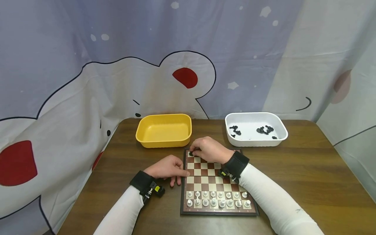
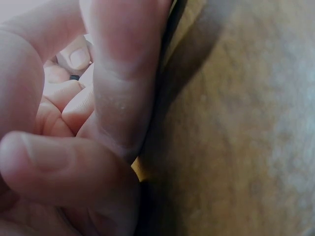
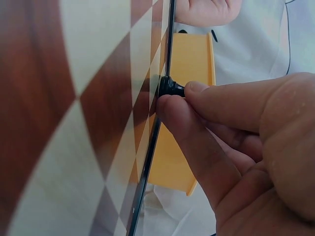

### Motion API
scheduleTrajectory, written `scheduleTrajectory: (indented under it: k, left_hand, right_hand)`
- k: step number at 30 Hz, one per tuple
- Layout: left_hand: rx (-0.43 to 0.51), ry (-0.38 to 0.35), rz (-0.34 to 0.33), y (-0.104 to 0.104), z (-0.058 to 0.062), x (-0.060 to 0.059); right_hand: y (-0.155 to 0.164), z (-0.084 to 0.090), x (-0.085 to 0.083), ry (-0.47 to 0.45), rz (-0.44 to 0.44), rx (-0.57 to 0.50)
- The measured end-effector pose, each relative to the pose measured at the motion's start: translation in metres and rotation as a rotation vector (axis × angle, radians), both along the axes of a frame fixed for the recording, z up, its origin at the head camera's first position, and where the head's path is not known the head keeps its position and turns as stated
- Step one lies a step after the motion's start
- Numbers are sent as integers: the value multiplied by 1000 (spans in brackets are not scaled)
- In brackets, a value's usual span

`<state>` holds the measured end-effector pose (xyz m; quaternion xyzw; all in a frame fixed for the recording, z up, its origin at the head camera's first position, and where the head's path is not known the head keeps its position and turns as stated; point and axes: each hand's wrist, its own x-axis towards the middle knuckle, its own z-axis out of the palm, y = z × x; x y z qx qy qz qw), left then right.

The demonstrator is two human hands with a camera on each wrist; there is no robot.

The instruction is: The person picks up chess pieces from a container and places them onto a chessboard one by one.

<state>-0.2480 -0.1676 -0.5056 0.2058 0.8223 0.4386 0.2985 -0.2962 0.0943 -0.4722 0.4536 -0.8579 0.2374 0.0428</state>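
We see the right hand [image 1: 209,149] pinching a small black plastic chess piece [image 1: 191,153] between thumb and fingertips and holding it base-down on the far left corner square of the brown-and-cream checkered chessboard [image 1: 205,178], while the left hand [image 1: 166,168] rests flat with relaxed fingers on the wooden table [image 1: 308,169] against the board's left edge, gripping nothing, as if to steady it. The head view alone shows us the white pieces [image 1: 217,199] lined up on the near rows, the yellow plastic tub [image 1: 164,130] and the white plastic tub [image 1: 255,129] holding more black pieces; the right wrist view shows the pinch [image 3: 172,88] up close, and the left wrist view shows mostly fingers [image 2: 123,73].
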Motion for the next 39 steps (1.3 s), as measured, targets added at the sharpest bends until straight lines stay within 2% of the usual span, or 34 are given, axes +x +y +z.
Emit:
scheduleTrajectory:
  k: [21,39]
  left_hand:
    - [3,-1,0,-1,-1,0]
    - [-18,-9,3,0,-1,-2]
  right_hand:
    - [2,4,2,-26,0,8]
    - [27,24,-8,-95,-106,-49]
